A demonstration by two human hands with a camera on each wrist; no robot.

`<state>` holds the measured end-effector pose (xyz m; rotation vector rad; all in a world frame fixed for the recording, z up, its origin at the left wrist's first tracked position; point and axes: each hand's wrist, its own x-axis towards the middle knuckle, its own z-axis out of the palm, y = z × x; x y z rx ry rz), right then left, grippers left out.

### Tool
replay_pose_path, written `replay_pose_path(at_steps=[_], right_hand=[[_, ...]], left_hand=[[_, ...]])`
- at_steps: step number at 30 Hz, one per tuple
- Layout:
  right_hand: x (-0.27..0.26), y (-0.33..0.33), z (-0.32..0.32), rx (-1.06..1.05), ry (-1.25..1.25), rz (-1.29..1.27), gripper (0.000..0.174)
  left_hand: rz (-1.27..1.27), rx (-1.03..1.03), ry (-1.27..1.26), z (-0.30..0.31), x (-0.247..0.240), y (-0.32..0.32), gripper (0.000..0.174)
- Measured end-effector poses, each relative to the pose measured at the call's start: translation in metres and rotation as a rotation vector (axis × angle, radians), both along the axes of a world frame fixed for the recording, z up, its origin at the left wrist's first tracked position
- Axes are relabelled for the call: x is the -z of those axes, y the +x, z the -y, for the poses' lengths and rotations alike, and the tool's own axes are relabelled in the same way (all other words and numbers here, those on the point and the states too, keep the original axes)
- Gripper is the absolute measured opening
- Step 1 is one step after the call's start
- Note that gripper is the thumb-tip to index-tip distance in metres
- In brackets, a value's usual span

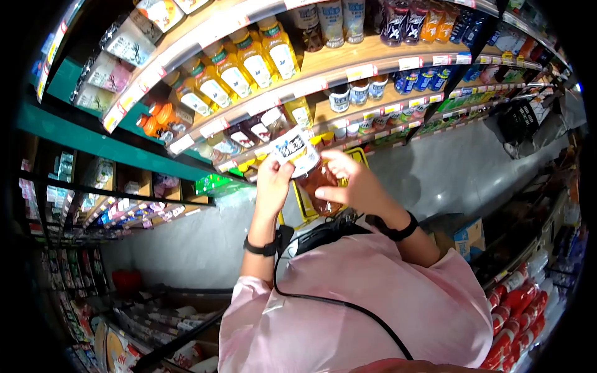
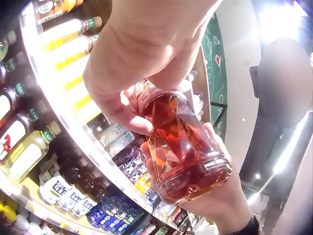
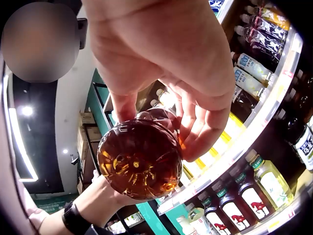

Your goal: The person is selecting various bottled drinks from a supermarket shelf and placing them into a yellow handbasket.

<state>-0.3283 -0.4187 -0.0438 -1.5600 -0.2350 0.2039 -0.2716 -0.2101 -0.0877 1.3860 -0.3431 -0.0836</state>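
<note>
Both hands hold one bottle of reddish-amber drink (image 1: 320,189) in front of the chest, tilted, with a white label (image 1: 297,153) facing up. My left hand (image 1: 273,185) grips the labelled end, its thumb lying over the label. Around the clear lower part curl the fingers and thumb of my right hand (image 1: 359,185). In the left wrist view the faceted bottle body (image 2: 183,142) shows, with left fingertips beside it and the right hand (image 2: 210,191) behind. The round base (image 3: 139,161) faces the right wrist camera, right fingers along its side; the cap is hidden.
Curved shelves ahead carry yellow juice bottles (image 1: 252,62), purple and orange drinks (image 1: 420,22) and dark-red bottles (image 3: 239,196). A yellow basket (image 1: 303,208) is below the hands. A black cable (image 1: 336,301) crosses the pink shirt. At right stands a blue box (image 1: 469,239).
</note>
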Motion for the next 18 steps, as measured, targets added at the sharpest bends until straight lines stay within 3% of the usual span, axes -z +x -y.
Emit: replay_pose_path(at_steps=[2, 9, 18], right_hand=[[0.001, 0.003, 0.000, 0.003, 0.152, -0.086, 0.071], [0.018, 0.004, 0.003, 0.081, 0.200, -0.086, 0.065], [0.020, 0.008, -0.003, 0.109, 0.107, -0.104, 0.062]], left_hand=[[-0.001, 0.025, -0.067, 0.009, 0.006, 0.005, 0.062], [-0.018, 0.069, -0.090, 0.029, 0.003, 0.012, 0.063], [-0.092, 0.006, -0.075, 0.036, 0.010, 0.004, 0.055]])
